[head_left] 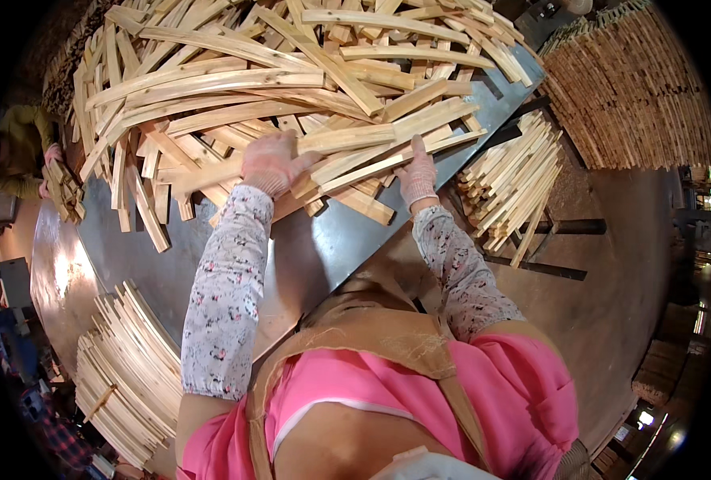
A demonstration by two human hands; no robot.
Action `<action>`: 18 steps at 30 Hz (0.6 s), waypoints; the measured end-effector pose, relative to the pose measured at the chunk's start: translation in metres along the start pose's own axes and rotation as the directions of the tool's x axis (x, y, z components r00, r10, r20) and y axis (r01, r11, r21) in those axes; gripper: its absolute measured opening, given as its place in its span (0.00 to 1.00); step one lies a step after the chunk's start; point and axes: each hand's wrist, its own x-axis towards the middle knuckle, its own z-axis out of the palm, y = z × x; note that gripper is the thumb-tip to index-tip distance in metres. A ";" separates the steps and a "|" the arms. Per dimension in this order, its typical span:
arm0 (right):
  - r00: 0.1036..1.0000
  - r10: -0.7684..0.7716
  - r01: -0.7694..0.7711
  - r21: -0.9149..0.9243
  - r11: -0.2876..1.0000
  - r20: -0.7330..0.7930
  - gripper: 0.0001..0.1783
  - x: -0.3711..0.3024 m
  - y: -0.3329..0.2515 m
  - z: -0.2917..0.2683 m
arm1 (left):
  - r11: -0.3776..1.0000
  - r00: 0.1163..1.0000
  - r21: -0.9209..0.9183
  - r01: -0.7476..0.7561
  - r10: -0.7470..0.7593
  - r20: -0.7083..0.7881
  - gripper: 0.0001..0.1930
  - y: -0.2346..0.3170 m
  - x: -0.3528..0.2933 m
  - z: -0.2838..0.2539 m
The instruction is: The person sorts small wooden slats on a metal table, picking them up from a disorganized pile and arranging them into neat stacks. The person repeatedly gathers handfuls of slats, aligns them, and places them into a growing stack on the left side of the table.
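Many pale wooden slats (227,80), some curved, lie in a loose heap across a grey metal table (315,248). My left hand (269,164), in a thin pinkish glove, is closed over a wooden slat at the near side of the heap. Its thumb points right and its fingertips are partly hidden. Close to the table's right edge, my right hand (417,174), gloved too, grips a long narrow slat (371,170) with the thumb on top. That slat slants from lower left to upper right, against others beside it.
Right of the table, slats (511,188) are stacked on dark metal supports (563,227). A tall wood stack (627,88) stands at the far right. More slats (127,368) lie at the lower left. At the left, another person (31,148) holds short wood pieces (65,188).
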 end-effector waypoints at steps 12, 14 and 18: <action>0.855 0.342 -0.477 0.335 0.813 0.390 0.42 -0.054 0.035 -0.027 | 0.853 0.908 -0.498 0.155 0.075 0.412 0.55 0.044 -0.011 0.045; 0.836 0.321 -0.486 0.331 0.809 0.445 0.43 -0.057 0.060 -0.053 | 0.940 0.955 -0.338 0.043 0.060 0.290 0.59 0.051 -0.037 0.058; 0.780 0.102 -0.301 0.227 0.926 0.618 0.43 -0.119 0.073 -0.075 | 0.886 0.977 -0.462 -0.044 0.135 0.165 0.60 0.037 -0.112 0.074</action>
